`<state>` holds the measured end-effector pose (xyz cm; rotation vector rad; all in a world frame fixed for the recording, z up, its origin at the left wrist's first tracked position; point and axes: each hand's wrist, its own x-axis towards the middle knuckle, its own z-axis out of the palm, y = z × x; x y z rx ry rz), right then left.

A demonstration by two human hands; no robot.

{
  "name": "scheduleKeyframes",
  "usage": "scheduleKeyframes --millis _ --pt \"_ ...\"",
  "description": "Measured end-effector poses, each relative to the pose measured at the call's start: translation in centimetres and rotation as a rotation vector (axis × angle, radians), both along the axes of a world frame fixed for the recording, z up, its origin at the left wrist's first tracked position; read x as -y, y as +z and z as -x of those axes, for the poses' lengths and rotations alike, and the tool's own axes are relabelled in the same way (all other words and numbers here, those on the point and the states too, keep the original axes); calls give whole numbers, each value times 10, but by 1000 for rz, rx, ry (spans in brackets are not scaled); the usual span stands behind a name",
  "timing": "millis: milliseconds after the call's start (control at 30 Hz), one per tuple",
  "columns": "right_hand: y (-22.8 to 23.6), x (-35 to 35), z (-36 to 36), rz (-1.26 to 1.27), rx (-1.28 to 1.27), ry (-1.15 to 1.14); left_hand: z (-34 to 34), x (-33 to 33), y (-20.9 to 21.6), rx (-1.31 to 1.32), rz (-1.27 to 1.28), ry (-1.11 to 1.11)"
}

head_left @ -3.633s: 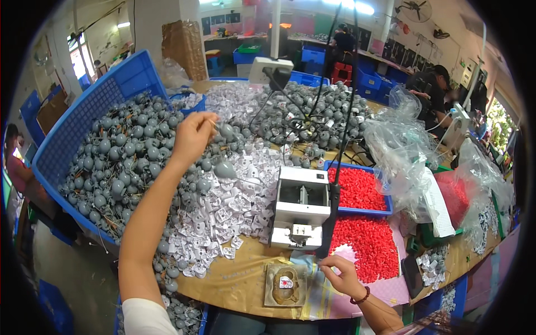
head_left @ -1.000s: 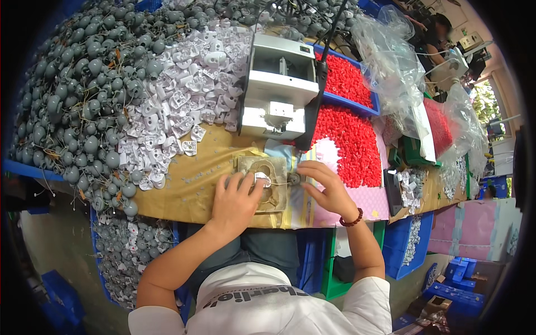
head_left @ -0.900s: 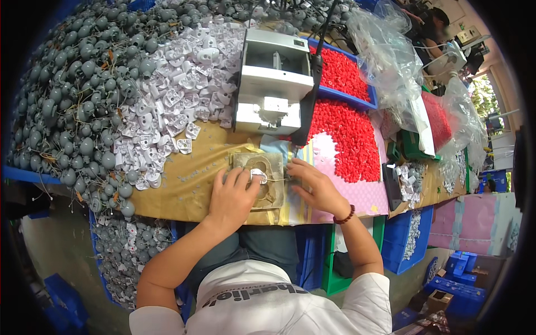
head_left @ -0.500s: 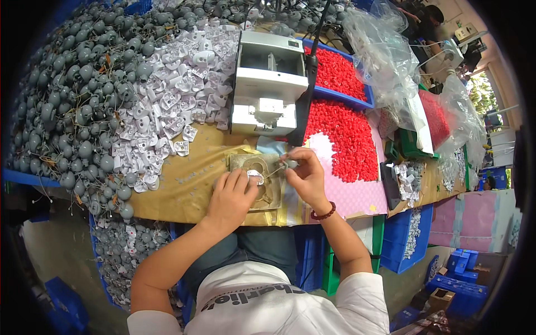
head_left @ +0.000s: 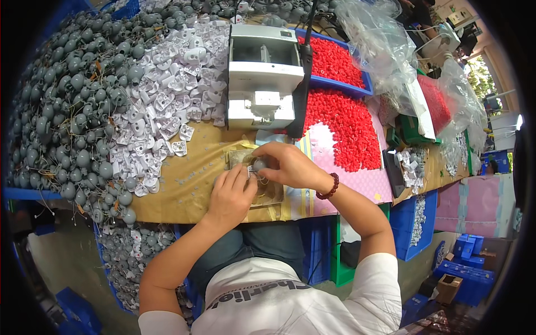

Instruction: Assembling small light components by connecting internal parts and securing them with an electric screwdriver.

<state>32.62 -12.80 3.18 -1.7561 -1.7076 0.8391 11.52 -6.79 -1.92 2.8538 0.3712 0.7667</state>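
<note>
Bent over a tan fixture block (head_left: 269,198) on the table, my left hand (head_left: 231,194) has its fingers pressed together on a small white plastic part (head_left: 250,169), mostly covered by the fingertips. My right hand (head_left: 291,166), with a dark red bead bracelet at its wrist, pinches a round grey plastic piece (head_left: 260,164) right beside that white part. Whether the two pieces touch cannot be made out. Just beyond the fixture stands a white and grey bench machine (head_left: 262,78).
Grey round pieces with wires (head_left: 72,111) heap at the left, next to white plastic parts (head_left: 167,95). Small red parts (head_left: 343,134) lie on pink sheeting, with more in a blue tray (head_left: 365,84). Clear plastic bags (head_left: 379,44) are at the far right. Blue bins (head_left: 410,229) stand below the table.
My right hand has moved left, bringing the grey piece over the fixture to the white part. My left hand has stayed at the fixture. The view has shifted slightly.
</note>
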Motion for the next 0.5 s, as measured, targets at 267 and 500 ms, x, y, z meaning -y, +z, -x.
scheduleKeyframes --millis 267,500 --pt "-5 -5 3 -98 202 -3 -3 -4 3 20 118 23" --pt "-26 14 9 -141 94 -145 -20 -4 18 25 372 160"
